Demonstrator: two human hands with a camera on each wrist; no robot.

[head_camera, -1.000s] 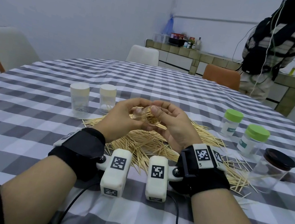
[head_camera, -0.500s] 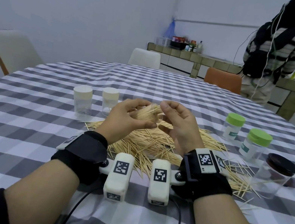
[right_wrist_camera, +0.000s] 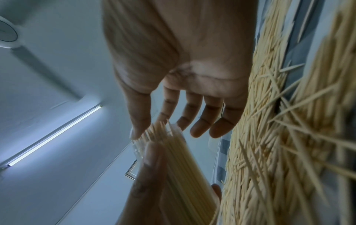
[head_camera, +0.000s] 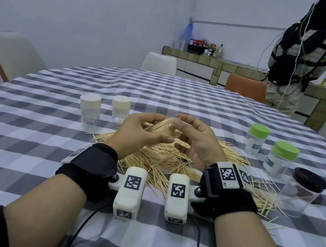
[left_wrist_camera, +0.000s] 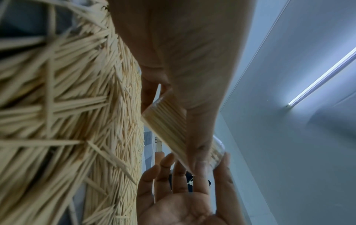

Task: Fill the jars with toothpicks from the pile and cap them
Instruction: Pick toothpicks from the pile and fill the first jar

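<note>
Currently my left hand [head_camera: 141,132] grips the tilted clear jar [head_camera: 164,128] packed with toothpicks above the toothpick pile [head_camera: 164,158] on the worktop [head_camera: 23,142], right hand [head_camera: 196,140] released at its mouth; best tamp protruding tips level before capping.

Pale walls [head_camera: 90,12], 3 chairs [head_camera: 13,53] round a checked table [head_camera: 184,96], tiled counter [head_camera: 243,70], ceiling tube light [left_wrist_camera: 323,77]
</note>
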